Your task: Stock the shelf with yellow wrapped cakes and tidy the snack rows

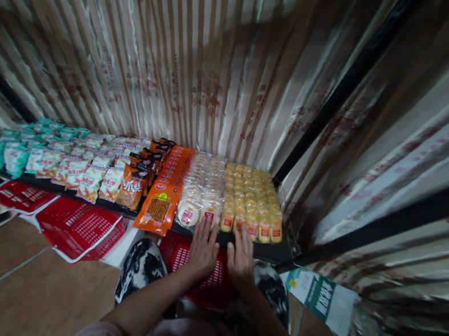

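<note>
On a black shelf (276, 250), small yellow wrapped packs (251, 198) stand in tight rows at the right end. Beside them lie rows of round white wrapped packs (202, 186) in clear film. My left hand (203, 251) rests with outstretched fingers against the front of the white packs. At the front edge of the yellow packs, my right hand (240, 255) has its fingers extended and its thumb apart. Neither hand grips anything. Left of the white packs lies a flat orange snack bag (166, 193).
Further left on the shelf are black-and-orange bags (134, 184), white snack bags (77, 168) and teal-and-white bags (15, 152). Red baskets (73, 223) sit below the front edge. Striped printed sheeting (187, 53) hangs behind, between dark bars (363, 65). A green-and-white package (323, 298) lies low at right.
</note>
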`<state>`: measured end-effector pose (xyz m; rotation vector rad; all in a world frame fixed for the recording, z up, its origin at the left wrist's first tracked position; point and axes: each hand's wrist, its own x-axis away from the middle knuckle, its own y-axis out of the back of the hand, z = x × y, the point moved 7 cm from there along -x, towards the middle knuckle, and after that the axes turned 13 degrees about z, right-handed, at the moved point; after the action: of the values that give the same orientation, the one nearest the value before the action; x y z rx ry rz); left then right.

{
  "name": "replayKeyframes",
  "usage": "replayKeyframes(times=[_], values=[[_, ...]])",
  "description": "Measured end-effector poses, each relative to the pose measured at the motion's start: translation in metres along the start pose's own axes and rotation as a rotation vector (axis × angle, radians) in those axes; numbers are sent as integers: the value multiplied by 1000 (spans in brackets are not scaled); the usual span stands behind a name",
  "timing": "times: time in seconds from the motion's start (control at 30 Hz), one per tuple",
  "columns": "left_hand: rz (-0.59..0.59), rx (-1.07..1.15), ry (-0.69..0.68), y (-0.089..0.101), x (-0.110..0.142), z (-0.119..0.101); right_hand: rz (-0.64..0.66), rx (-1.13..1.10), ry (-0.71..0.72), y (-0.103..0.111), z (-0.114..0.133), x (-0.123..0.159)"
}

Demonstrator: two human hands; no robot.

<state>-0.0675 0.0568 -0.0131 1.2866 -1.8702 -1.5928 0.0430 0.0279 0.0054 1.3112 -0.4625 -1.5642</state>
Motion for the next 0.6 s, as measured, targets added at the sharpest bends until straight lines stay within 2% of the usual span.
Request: replayKeyframes(times=[0.1,0.2,0.4,0.6], values=[[-32,-18,100,6,13,28,107,-133,110,-28,34,-8],[-40,-26,125,12,20,50,161,-186,117,-50,53,-20],[-22,-33,57,15,21,64,170,-178,48,-73,54,-33],[-24,-8,55,9,16,67,178,-150,20,-78,49,-33]])
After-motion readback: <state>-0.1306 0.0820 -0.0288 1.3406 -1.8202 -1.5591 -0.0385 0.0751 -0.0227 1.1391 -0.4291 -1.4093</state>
